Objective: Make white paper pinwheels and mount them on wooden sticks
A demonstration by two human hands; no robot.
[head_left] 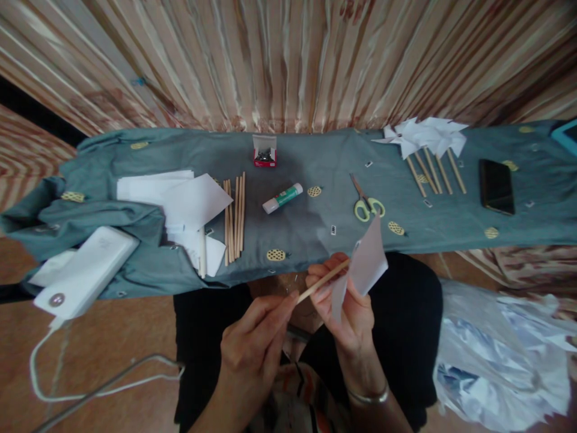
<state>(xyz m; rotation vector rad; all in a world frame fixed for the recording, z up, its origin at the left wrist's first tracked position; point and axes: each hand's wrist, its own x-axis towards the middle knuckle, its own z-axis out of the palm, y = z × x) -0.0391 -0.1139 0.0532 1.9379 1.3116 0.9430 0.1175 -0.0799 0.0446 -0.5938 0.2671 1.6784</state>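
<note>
The left hand (256, 340) grips the stick's (321, 282) near end; the right hand (345, 307), at 2 o'clock from it, holds the folded paper (370, 258) against the far end, the exact join hidden; too hard a squeeze could crease the paper, and a twist or push on the stick could tear it; the scissors (366, 201), at 12 o'clock from the paper, might snag its top corner; a bump could spill the open box (264, 157) at 11 o'clock.
</note>
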